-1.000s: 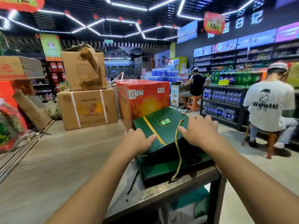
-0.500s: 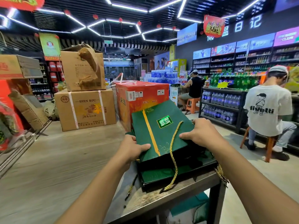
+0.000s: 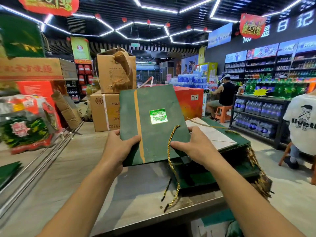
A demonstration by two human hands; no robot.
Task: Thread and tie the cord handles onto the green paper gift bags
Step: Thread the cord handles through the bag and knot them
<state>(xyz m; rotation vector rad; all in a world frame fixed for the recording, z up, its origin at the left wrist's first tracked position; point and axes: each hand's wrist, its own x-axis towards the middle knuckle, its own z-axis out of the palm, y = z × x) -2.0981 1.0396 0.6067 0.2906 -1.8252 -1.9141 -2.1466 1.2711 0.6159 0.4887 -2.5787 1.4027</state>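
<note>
Above the near right corner of the worktop, one flat green bag is held clear of the surface, its face toward the camera. It is dark green paper with a gold stripe down the left side and a shiny green label at centre. The left hand grips the lower left corner, thumb on the face and fingers behind. The right hand pinches the lower right edge likewise. A twisted gold-green cord hangs from beside the right thumb down to the worktop. A stack of green bags lies beneath.
</note>
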